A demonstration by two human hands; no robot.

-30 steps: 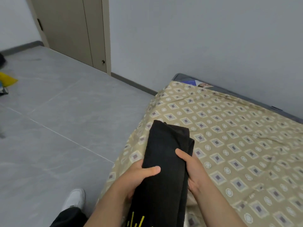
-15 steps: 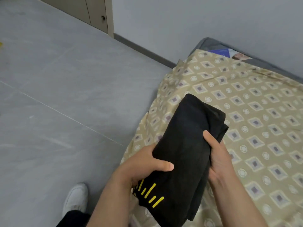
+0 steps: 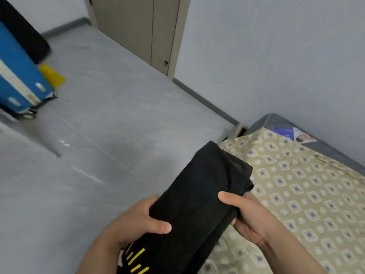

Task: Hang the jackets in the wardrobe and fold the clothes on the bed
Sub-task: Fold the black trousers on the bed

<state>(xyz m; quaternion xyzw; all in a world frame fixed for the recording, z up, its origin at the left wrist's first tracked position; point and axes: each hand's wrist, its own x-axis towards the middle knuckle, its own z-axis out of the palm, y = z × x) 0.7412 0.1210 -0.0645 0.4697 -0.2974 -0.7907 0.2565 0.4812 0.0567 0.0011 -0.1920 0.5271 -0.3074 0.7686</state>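
Observation:
A folded black garment (image 3: 199,194) with yellow stripes printed near its lower end is held up off the bed, over the bed's left edge. My left hand (image 3: 136,222) grips its left side, thumb on top. My right hand (image 3: 245,212) grips its right side, thumb across the top and fingers underneath. The bed (image 3: 308,194) has a beige sheet with a square and circle pattern and lies to the right.
Grey tiled floor (image 3: 110,123) spreads to the left. A blue suitcase (image 3: 17,76) on wheels stands at the far left with a yellow item (image 3: 52,76) behind it. A beige door (image 3: 142,30) is in the back wall. A printed label (image 3: 294,135) shows at the mattress corner.
Both hands have lifted the black garment off the sheet and carried it left, past the bed's edge. The view has swung left, bringing the blue suitcase into sight.

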